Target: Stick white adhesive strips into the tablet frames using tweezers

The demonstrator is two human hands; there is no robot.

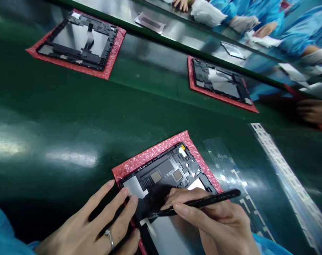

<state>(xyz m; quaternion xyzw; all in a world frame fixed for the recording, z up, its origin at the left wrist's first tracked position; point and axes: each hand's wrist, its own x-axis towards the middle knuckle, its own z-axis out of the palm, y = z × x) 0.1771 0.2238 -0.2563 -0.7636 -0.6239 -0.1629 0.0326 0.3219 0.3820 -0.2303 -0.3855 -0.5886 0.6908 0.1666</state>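
An open tablet frame point(168, 173) with its black inner parts showing lies on a red bubble-wrap mat point(150, 154) at the near edge of the green belt. My right hand point(216, 223) is closed on black tweezers point(200, 203), whose tip touches the inside of the frame. My left hand point(97, 226), with a ring on one finger, lies flat with fingers spread, its fingertips resting on the frame's left edge.
Two more tablet frames on red mats, one point(78, 40) at far left and one point(219, 80) at far right, lie on the green belt point(70, 117). Clear sheets of small parts point(230, 170) lie to the right. Other people's hands and blue sleeves point(256, 17) work across a metal bench.
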